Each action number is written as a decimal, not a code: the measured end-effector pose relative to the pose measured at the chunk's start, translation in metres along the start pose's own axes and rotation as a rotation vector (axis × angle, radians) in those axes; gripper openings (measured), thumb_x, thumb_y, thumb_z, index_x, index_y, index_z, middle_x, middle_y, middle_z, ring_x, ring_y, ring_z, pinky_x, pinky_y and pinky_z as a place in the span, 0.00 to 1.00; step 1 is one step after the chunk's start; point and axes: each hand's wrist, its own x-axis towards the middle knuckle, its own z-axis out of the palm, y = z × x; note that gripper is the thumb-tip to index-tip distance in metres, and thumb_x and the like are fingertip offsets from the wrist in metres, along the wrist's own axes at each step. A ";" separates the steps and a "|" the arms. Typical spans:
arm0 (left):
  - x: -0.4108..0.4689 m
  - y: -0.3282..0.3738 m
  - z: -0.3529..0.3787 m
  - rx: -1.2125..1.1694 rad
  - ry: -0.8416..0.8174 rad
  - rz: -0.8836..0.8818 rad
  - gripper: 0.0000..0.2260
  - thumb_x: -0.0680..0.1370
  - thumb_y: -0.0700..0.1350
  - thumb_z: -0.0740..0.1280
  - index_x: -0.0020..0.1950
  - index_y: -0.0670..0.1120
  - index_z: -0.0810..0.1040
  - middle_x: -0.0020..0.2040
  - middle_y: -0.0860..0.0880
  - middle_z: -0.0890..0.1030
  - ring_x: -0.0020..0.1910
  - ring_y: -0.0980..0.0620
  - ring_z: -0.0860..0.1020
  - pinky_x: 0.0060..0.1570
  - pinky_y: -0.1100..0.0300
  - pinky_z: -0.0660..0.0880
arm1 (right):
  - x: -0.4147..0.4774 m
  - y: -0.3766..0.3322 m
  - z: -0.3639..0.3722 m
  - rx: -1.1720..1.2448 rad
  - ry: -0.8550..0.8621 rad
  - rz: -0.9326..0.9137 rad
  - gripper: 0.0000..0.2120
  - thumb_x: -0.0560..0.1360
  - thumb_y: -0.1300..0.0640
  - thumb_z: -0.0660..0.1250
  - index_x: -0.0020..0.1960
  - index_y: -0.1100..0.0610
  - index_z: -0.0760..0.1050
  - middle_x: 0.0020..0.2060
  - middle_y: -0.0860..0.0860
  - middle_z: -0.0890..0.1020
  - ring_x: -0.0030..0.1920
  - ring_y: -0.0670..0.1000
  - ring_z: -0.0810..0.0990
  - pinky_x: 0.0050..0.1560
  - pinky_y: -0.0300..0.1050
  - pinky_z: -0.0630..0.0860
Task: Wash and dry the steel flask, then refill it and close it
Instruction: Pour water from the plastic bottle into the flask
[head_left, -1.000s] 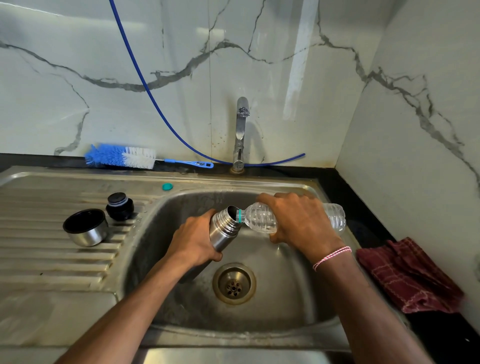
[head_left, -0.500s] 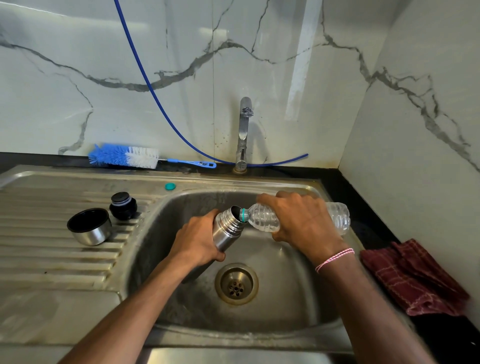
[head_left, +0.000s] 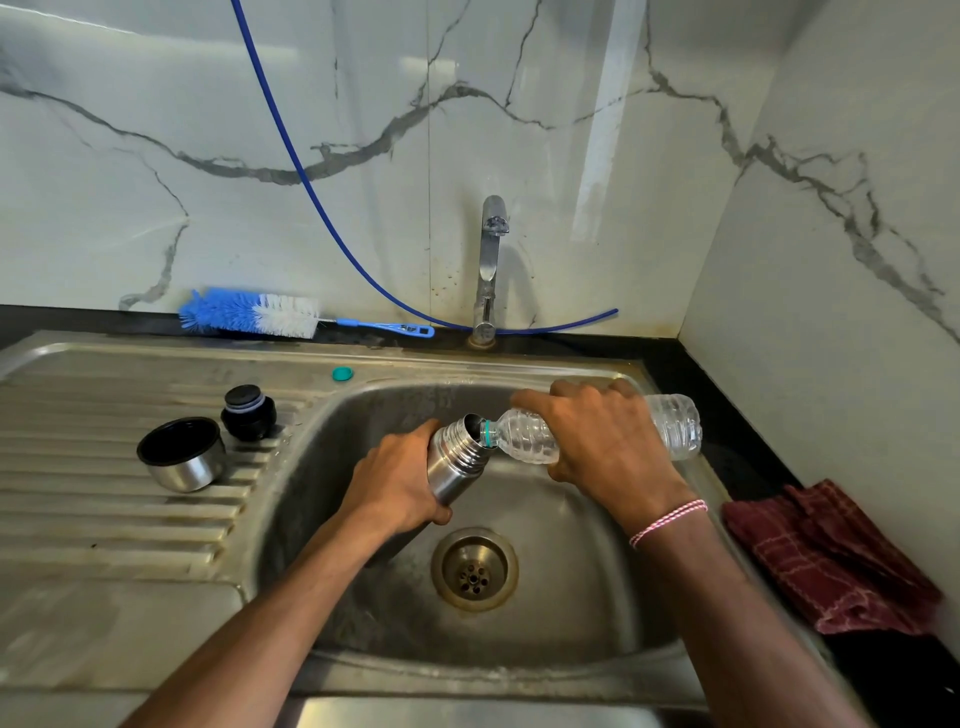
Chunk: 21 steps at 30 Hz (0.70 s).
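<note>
Flask: slim brushed-steel flask with a threaded open neck (head_left: 457, 460), held tilted over the stainless-steel sink basin (head_left: 571, 582), mouth pointing up and to the right.
Left hand: the left hand (head_left: 400, 483) grips the flask's lower body with fingers and thumb curled round it; only the neck and shoulder show.
Right hand: the right hand (head_left: 602, 441) grasps a clear ribbed plastic water bottle (head_left: 524, 441) from above, fingers wrapped over its middle and hiding that part.
Bottle: it lies nearly level, its teal-ringed mouth at the flask's rim; whether water is running cannot be told.
Drain: a round metal drain strainer (head_left: 474, 569) sits in the basin floor, below and just right of the flask.
Drainboard: on the ribbed steel drainboard (head_left: 104, 499) to the left stands a steel cup-shaped cap with a dark lining (head_left: 182, 457), with a black screw stopper (head_left: 248, 413) just beside it.
Back rim: a small teal bottle cap (head_left: 342, 373) lies here.
Back ledge: a blue-and-white bristle bottle brush (head_left: 249, 318) lies along the wall; a chrome tap (head_left: 491, 265) rises behind the basin, and a thin blue tube (head_left: 291, 145) curves down the marble wall to its base.
Right counter: a crumpled maroon checked cloth (head_left: 831, 556) lies near the right forearm.
Wrist: a pink-and-white thread band (head_left: 667, 522) circles the right wrist.
</note>
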 end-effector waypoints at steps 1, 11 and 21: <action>0.000 0.000 0.000 -0.002 0.000 0.000 0.42 0.61 0.47 0.86 0.70 0.54 0.71 0.64 0.50 0.80 0.62 0.46 0.80 0.62 0.47 0.78 | 0.000 0.000 0.000 0.001 0.000 -0.001 0.40 0.71 0.47 0.79 0.77 0.39 0.62 0.65 0.50 0.80 0.64 0.57 0.80 0.67 0.60 0.72; -0.002 0.001 -0.002 0.010 0.010 0.003 0.42 0.60 0.47 0.86 0.70 0.55 0.71 0.63 0.50 0.81 0.61 0.46 0.80 0.61 0.47 0.78 | 0.001 0.001 0.003 0.028 0.003 -0.007 0.39 0.72 0.49 0.79 0.77 0.40 0.62 0.64 0.50 0.80 0.64 0.57 0.80 0.68 0.60 0.72; -0.002 0.001 -0.003 0.011 0.012 -0.003 0.43 0.60 0.47 0.86 0.72 0.54 0.71 0.64 0.50 0.81 0.61 0.46 0.80 0.61 0.48 0.78 | 0.003 0.004 0.007 0.042 0.024 -0.023 0.39 0.72 0.49 0.79 0.77 0.38 0.62 0.64 0.49 0.80 0.65 0.56 0.79 0.67 0.59 0.71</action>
